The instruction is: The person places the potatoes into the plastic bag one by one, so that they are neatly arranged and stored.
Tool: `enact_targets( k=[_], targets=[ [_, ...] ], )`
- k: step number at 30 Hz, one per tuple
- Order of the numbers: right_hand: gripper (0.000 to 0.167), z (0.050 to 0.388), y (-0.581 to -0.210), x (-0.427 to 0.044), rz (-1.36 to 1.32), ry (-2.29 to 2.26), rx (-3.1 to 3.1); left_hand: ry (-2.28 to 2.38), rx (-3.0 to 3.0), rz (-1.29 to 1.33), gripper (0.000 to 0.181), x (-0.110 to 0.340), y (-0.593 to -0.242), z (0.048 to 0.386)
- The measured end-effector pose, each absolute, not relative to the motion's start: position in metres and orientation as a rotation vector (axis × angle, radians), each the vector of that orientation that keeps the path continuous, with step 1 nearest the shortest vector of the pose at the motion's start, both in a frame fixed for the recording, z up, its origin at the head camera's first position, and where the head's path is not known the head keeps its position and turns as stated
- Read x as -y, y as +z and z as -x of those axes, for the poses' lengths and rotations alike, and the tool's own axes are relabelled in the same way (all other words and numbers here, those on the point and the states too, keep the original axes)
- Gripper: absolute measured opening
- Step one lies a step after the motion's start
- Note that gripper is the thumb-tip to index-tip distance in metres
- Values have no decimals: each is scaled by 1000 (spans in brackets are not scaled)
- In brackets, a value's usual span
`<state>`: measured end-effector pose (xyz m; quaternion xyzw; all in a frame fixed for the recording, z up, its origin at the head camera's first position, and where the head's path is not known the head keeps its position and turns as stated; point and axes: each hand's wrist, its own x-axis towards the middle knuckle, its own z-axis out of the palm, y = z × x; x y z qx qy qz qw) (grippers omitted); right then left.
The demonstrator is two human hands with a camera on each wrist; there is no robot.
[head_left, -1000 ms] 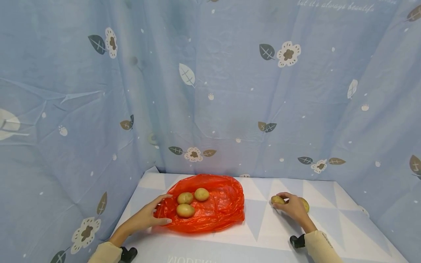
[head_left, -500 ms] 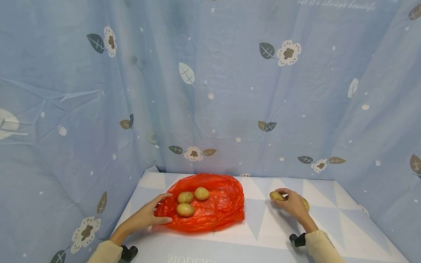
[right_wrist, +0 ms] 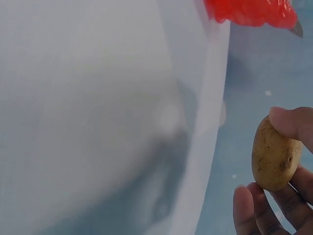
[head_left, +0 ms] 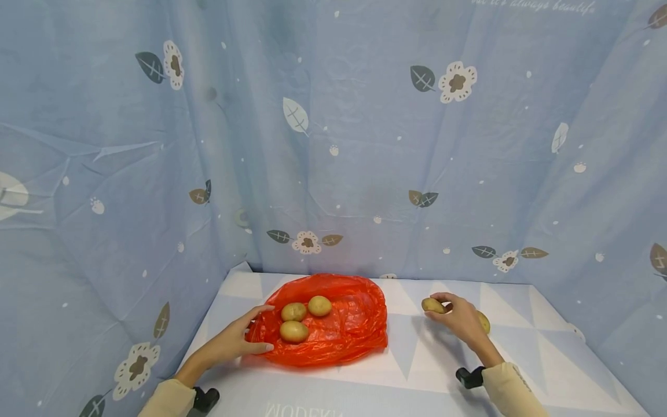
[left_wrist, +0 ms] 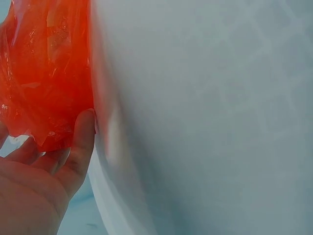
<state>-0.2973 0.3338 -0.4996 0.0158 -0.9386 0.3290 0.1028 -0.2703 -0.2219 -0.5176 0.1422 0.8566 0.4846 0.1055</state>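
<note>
Spread out on the left of the table, a red plastic bag (head_left: 346, 321) has three potatoes on it, one of them nearest the front (head_left: 294, 332). My left hand (head_left: 229, 344) holds the bag's left edge between its spread thumb and fingers; in the left wrist view the fingers (left_wrist: 80, 147) touch the crumpled red plastic (left_wrist: 49, 73). My right hand (head_left: 461, 318) pinches a potato (head_left: 432, 305) above the table, and the right wrist view shows thumb and fingers round this potato (right_wrist: 275, 155). Another potato (head_left: 483, 322) lies behind the right hand, partly hidden by it.
The table (head_left: 385, 370) has a cloth with pale triangles and printed letters near its front. A blue curtain (head_left: 365, 145) with flowers and leaves stands behind the table and along its sides.
My right hand has lifted its potato and moved a little to the left and away from me. The left hand and the bag have stayed nearly still.
</note>
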Motion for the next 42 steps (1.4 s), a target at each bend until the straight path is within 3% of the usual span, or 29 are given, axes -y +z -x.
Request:
enact_targets(
  k=[42],
  targets=[
    [46,293,-479,-249,-327,1114,2675,1438,-2510,-394,84,221,-516,270]
  ],
)
